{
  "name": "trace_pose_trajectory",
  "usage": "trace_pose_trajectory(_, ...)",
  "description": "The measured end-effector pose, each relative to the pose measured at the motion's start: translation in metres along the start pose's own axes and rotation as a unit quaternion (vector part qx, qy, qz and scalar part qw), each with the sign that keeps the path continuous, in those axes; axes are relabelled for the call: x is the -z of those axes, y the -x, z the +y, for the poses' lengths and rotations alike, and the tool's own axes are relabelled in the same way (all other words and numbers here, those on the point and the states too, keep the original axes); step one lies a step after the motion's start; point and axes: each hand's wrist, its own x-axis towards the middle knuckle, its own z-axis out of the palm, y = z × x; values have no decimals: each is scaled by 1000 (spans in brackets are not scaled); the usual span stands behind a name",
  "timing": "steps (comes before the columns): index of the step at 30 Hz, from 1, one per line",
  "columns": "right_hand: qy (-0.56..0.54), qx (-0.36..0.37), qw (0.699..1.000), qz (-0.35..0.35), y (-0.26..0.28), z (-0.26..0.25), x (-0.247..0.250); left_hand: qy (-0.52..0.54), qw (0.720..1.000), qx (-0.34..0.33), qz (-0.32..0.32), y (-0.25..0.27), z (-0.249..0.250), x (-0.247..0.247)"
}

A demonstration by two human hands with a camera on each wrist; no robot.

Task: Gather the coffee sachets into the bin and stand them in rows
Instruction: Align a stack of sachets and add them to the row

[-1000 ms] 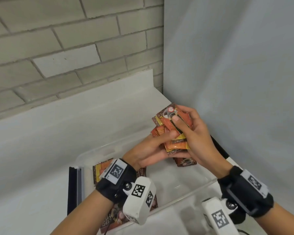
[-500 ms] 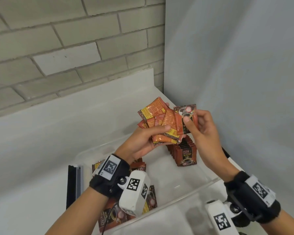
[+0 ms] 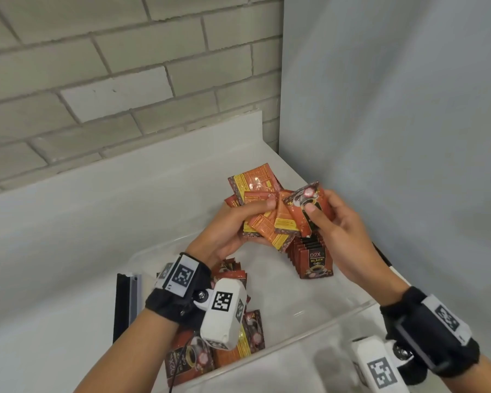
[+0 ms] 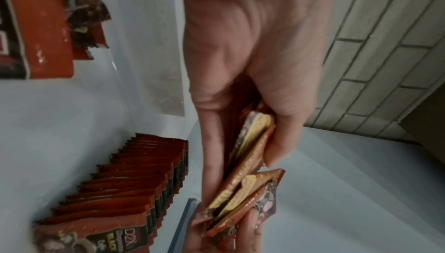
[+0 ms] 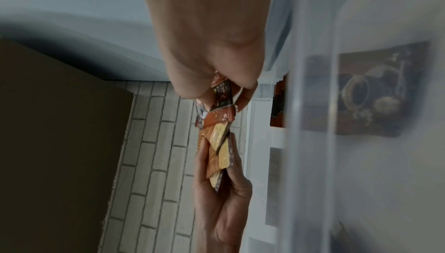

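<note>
Above the clear plastic bin, my left hand grips a fanned bunch of orange and red coffee sachets; the bunch shows edge-on in the left wrist view. My right hand pinches one sachet at the bunch's right side, thumb on its printed face; in the right wrist view this sachet sits between thumb and fingers. A row of standing sachets runs along the bin's right part, seen too as the row. Loose sachets lie flat at the bin's left.
The bin sits on a white counter in a corner between a brick wall and a grey panel. A black and grey bar stands by the bin's left side.
Both hands rose from the bin with the bunch, uncovering the standing row. The bunch fanned out, and my right hand drew one sachet off toward the right.
</note>
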Motion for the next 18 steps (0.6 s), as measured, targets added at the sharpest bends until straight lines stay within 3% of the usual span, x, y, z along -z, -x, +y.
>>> trace_pose_trajectory(6,31,-18,997,-62,1,3,-3,0,1000,-17,15,1,-1,-1)
trace_pose_trajectory(13,-23,-28,999,5,-3,3,2,39,998,-3,57,-3,1,1)
trace_pose_trajectory(18,-12,-50,999,-14,-1,2,1,40,998,-22,52,-1,0,1)
